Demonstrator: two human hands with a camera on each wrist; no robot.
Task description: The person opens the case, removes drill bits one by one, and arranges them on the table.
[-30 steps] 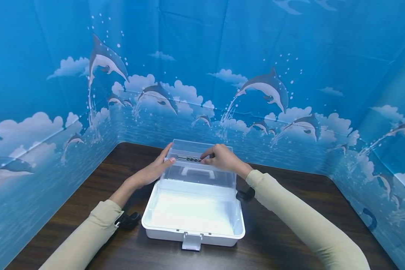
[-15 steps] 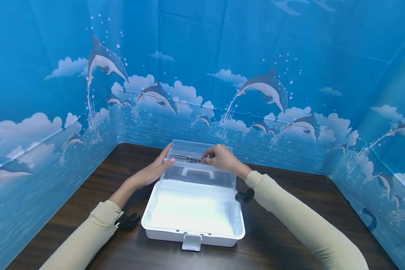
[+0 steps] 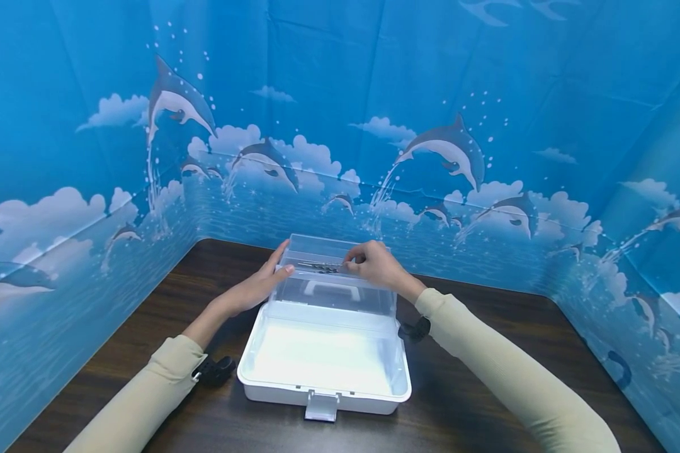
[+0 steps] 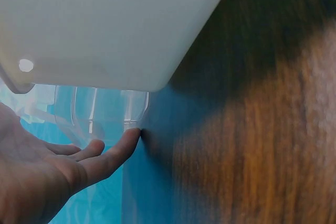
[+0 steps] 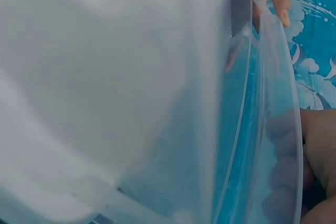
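A white plastic storage box (image 3: 325, 352) stands with its clear lid (image 3: 340, 296) tipped back. Several thin drill bits (image 3: 319, 267), silver at one end and dark and twisted at the other, lie across the raised lid's clear compartment. My left hand (image 3: 255, 286) grips the lid's left side, thumb on the near face and fingers along the outer edge. In the left wrist view those fingers (image 4: 113, 158) lie against the clear plastic. My right hand (image 3: 376, 264) pinches the right ends of the drill bits between thumb and forefinger. Its fingertips are partly hidden behind clear plastic in the right wrist view.
The box rests on a dark wooden table (image 3: 464, 390). A clear latch (image 3: 322, 406) hangs down at its front. Behind and beside the table hangs a blue dolphin-print curtain (image 3: 340, 126). A white handle (image 3: 333, 288) shows through the lid.
My right fingertips have shifted slightly to the right along the drill bits, and the bits now lie at a slightly different angle. The left hand and the box have stayed put.
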